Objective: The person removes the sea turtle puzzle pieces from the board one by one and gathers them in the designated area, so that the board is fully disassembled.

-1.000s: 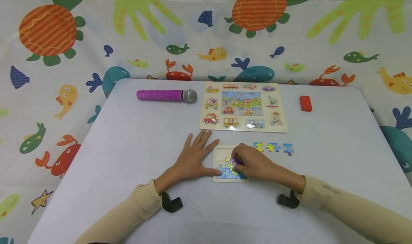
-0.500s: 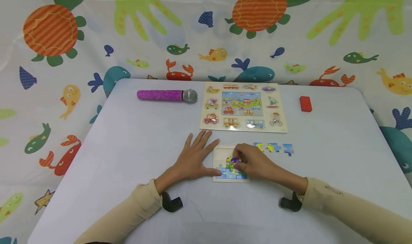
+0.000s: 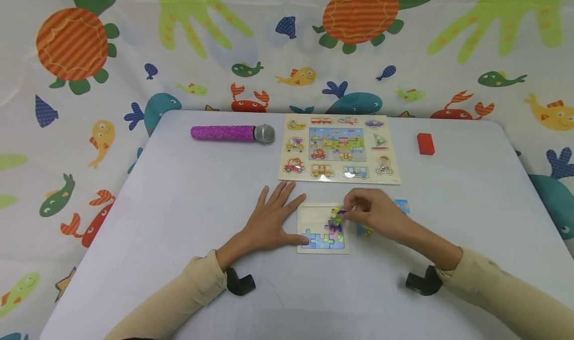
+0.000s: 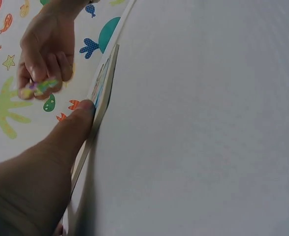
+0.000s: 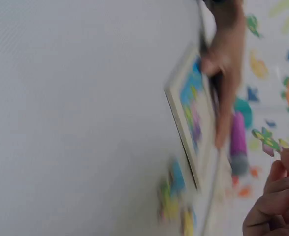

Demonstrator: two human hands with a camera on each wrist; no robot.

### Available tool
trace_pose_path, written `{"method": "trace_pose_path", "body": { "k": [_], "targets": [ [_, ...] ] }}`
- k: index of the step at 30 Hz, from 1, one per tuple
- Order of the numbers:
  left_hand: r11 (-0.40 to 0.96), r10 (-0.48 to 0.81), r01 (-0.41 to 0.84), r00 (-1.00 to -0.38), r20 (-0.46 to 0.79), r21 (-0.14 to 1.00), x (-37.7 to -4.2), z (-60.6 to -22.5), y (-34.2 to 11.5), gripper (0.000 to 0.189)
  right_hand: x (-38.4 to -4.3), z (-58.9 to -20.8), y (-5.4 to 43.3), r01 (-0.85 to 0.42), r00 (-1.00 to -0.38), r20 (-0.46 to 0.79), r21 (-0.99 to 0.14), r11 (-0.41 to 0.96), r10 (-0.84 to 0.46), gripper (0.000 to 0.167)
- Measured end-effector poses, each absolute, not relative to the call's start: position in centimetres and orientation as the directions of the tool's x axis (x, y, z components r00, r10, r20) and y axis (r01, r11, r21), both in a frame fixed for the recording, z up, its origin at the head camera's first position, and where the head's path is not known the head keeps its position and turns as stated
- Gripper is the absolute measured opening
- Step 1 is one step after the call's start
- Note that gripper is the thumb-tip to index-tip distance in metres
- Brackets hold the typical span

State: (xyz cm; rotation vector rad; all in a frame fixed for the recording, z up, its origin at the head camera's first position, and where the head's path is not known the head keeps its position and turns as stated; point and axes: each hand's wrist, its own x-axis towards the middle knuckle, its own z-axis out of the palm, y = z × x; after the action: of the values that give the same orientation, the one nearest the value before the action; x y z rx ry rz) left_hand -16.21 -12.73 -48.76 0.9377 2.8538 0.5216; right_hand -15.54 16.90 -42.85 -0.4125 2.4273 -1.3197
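My left hand (image 3: 269,225) lies flat with fingers spread, its thumb resting on the lower left corner of a small wooden puzzle tray (image 3: 314,218). Fitted jigsaw pieces (image 3: 319,241) fill the bottom of the tray, and a purple one sits above them at the right. Between thumb and finger my right hand (image 3: 378,213) pinches a green, yellow and purple puzzle piece (image 3: 337,215), raised over the tray's right side. The right wrist view shows that puzzle piece (image 5: 267,141) sticking out from the fingertips.
Loose pieces lie right of the tray, one blue (image 3: 402,205), another (image 3: 365,229) partly under my right hand. Behind are a larger vehicle puzzle board (image 3: 338,178), a pink glittery microphone (image 3: 224,133) and a red block (image 3: 426,144).
My right hand has lifted the green piece up from the tray's middle and moved it to the right, uncovering the purple piece in the tray. My left hand has stayed put.
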Motion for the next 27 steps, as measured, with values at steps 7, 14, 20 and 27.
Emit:
{"method": "trace_pose_path", "body": {
  "k": [7, 14, 20, 27],
  "targets": [
    [0.756, 0.589, 0.551, -0.808, 0.000, 0.353, -16.4, -48.7, -12.6, 0.107, -14.2, -42.2, 23.7, 0.053, -0.929, -0.273, -0.768, 0.638, -0.250, 0.008],
    [0.761, 0.583, 0.543, -0.813, -0.005, 0.354, -16.3, -49.0, -12.6, 0.108, -13.2, -44.1, 24.9, -0.034, -0.930, -0.240, -0.698, 0.715, -0.279, 0.006],
    [0.758, 0.587, 0.545, -0.810, -0.011, 0.358, -16.4, -49.0, -12.5, 0.108, -12.6, -44.8, 24.5, -0.183, -0.939, -0.160, -0.516, 0.837, -0.304, 0.027],
    [0.765, 0.583, 0.539, -0.812, -0.023, 0.353, -16.4, -48.8, -12.5, 0.109, -11.9, -44.7, 24.2, -0.288, -0.923, -0.116, -0.423, 0.859, -0.366, 0.041]
  ]
}}
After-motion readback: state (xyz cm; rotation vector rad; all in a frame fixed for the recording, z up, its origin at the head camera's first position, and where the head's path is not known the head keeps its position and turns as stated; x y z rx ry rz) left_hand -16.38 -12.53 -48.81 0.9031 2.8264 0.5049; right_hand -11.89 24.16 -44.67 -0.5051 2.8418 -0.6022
